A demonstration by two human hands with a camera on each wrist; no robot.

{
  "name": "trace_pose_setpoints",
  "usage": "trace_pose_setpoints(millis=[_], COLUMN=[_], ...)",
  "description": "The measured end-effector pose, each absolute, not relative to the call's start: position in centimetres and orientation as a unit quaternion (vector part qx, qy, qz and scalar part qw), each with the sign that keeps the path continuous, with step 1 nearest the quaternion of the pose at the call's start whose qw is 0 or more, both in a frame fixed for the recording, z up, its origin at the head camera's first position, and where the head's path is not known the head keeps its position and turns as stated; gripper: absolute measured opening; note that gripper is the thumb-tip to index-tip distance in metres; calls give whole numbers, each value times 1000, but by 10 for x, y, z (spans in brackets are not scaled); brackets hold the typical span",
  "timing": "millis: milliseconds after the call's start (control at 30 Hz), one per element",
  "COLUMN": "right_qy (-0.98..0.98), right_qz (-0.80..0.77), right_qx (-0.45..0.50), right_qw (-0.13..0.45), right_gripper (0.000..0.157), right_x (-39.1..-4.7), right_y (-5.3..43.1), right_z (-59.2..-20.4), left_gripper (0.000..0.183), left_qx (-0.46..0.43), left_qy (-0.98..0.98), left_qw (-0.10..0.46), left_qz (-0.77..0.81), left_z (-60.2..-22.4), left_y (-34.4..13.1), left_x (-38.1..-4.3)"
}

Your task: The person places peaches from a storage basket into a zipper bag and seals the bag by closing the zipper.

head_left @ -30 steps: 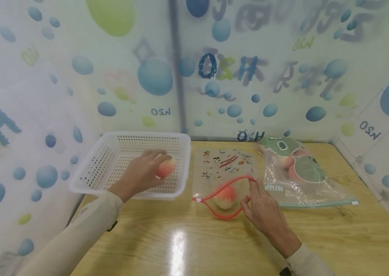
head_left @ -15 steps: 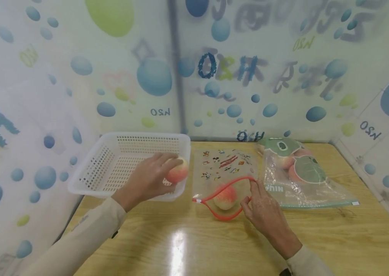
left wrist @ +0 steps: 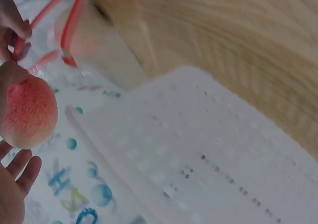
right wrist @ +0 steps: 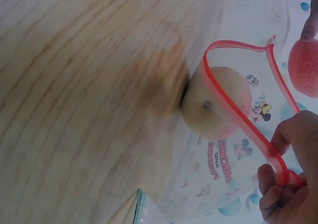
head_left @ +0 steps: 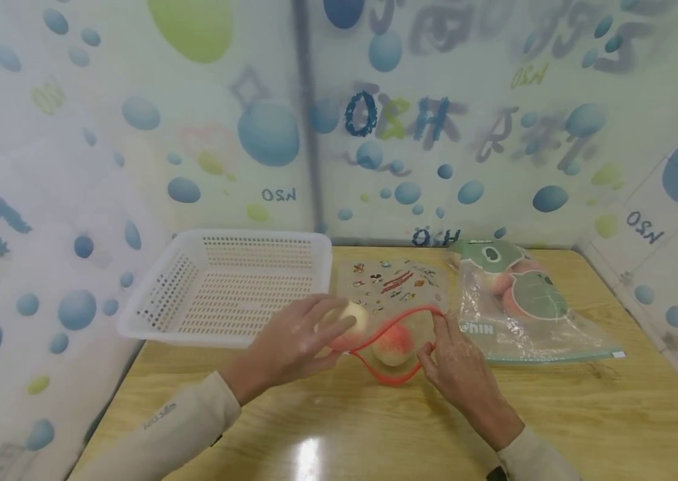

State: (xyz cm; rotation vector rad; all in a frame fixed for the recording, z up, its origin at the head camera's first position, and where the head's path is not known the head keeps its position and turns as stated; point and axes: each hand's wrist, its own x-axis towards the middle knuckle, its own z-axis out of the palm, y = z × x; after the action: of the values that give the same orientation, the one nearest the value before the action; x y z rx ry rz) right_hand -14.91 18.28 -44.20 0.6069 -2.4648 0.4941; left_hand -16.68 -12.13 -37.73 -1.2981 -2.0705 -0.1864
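Note:
My left hand point(head_left: 296, 341) grips a pink and cream peach point(left wrist: 31, 112) just left of the mouth of a clear zip bag point(head_left: 389, 284) with a red zip edge and cartoon prints. At the bag's right corner, my right hand point(head_left: 465, 371) pinches the red edge point(right wrist: 238, 114), and the mouth gapes. One peach point(right wrist: 216, 102) lies inside this bag, near its opening. In the head view the left fingers partly cover the held peach, which overlaps the bag's left corner.
To the left stands a white perforated plastic basket point(head_left: 242, 300). A second clear zip bag point(head_left: 507, 337) with green prints and several peaches point(head_left: 497, 282) lies at the right. A patterned wall covering point(head_left: 369, 194) rises behind the wooden table point(head_left: 339, 427).
From over the basket, my left hand has carried the peach right, past the basket's rim, to the bag's mouth. The right hand keeps its place on the red edge.

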Motion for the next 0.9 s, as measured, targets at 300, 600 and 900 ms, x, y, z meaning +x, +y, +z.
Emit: trace_pose_setpoints(millis=[300,600,900], right_qy=[-917,-909,-907], right_qz=[176,185,198], right_qx=[227,239,239], right_qw=[275,287,284], right_gripper=[49,38,39], right_x=[-149,-148,-149], right_y=[182,181,180], right_z=[-442,-446,-446], left_gripper=[47,19,33], left_qx=[-535,-568,-561], left_qy=[-770,-753,-766], left_qw=[345,323,304], left_qz=[-43,76,75], left_z=[-396,-425,-445], left_y=[-92,-62,-51], left_x=[-148,-139,-128])
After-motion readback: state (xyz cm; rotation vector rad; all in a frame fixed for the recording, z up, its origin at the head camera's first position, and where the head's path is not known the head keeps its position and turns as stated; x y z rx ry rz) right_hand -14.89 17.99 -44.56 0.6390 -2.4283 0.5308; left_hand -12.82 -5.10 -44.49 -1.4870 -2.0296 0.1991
